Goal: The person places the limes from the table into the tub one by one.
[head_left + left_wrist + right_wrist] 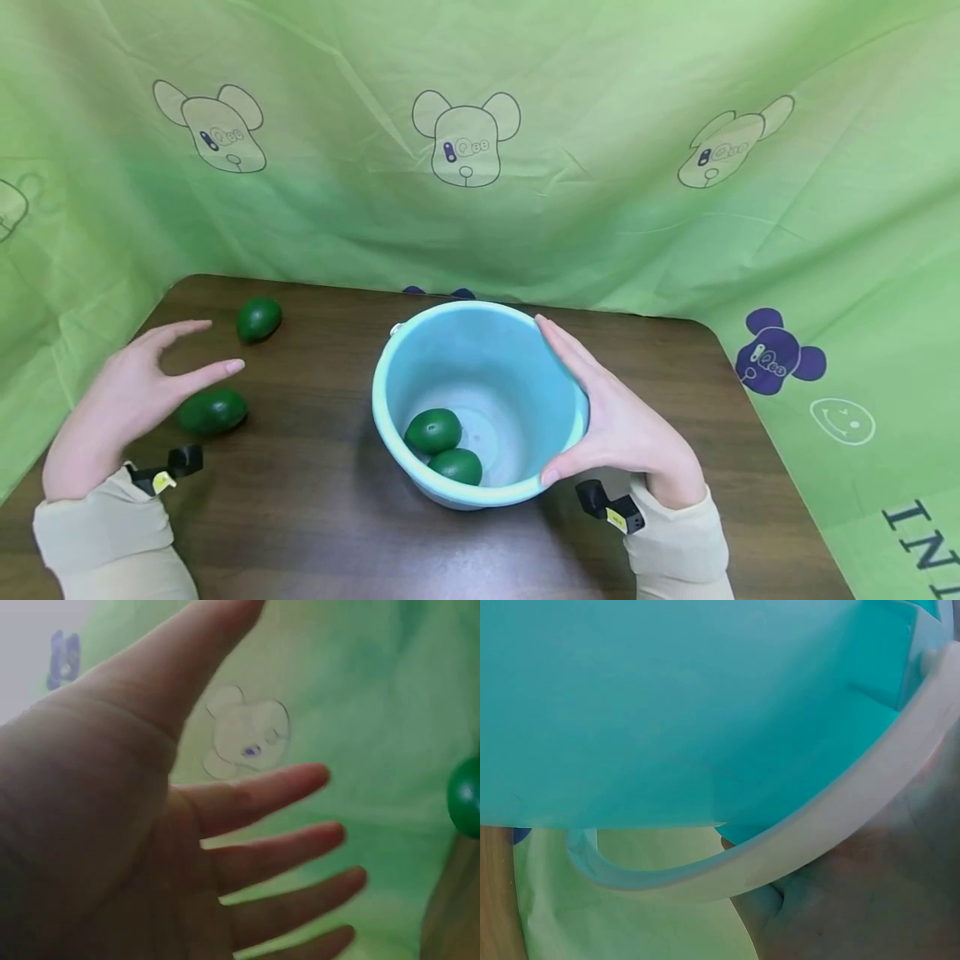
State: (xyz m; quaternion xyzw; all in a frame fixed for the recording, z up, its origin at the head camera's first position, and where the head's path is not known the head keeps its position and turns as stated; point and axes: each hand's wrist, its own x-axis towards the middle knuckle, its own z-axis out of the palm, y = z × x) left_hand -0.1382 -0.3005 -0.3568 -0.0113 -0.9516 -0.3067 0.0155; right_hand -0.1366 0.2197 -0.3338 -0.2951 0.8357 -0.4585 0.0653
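A light blue bucket [480, 346] tilts toward me in the head view. Two dark green avocados lie inside it, one [435, 431] behind the other [458, 466]. My right hand [626, 421] grips the bucket's right side, thumb and a finger at the rim. Close up in the right wrist view, the pale handle [780, 859] crosses in front of that hand. At the left, my left hand [131, 383] hovers with thumb and fingers spread, holding nothing. One avocado [213, 412] lies beneath its thumb; another [258, 319] sits beyond its fingertips.
The brown wooden table [315, 500] has rounded back corners. A green cloth [337, 208] printed with bear heads hangs behind it and along both sides. Dark camera straps sit on both wrists, over pale sleeves [112, 525].
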